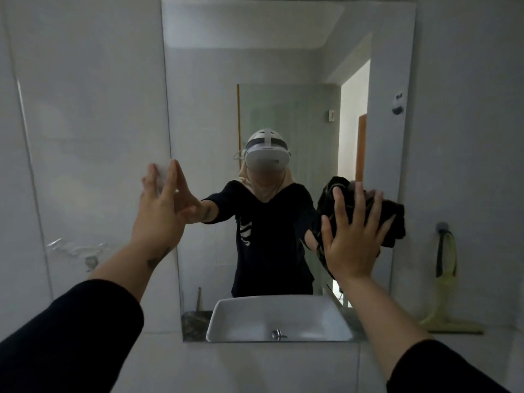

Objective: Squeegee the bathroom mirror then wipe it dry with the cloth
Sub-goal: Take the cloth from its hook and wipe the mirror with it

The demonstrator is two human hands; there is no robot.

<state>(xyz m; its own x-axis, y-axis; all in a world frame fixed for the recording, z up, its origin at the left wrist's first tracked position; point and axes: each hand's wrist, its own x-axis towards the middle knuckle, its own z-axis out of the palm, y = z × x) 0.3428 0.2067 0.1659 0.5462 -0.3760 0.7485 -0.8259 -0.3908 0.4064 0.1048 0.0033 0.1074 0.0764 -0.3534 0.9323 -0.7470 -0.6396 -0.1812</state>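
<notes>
Now the drying pass is on: the right hand (354, 236) is spread flat, fingers splayed, pressing one dark cloth (392, 219) against the mirror (283, 66) near its right edge, about mid-height. That cloth looks soft and floppy, bunched up under the palm with folds spilling out past the fingertips toward the mirror's edge; it seems light, and I'd say a broad flat palm on the middle of the wad is the way to keep it from slipping on the slick glass. Over at the mirror's left edge, the left hand (158, 202) is open and holding nothing, fingers straight and resting on the border where glass meets tile. One squeegee (446, 293), pale yellow-green with a stiff wide blade, hangs from a hook (442, 226) on the wall just right of the mirror, so by my read the squeegee step is done. The glass itself is rigid and fragile, so even pressure suits it. Count: one mirror, one cloth, one squeegee, two hands, and one white basin (278, 321) reflected at the mirror's bottom.
</notes>
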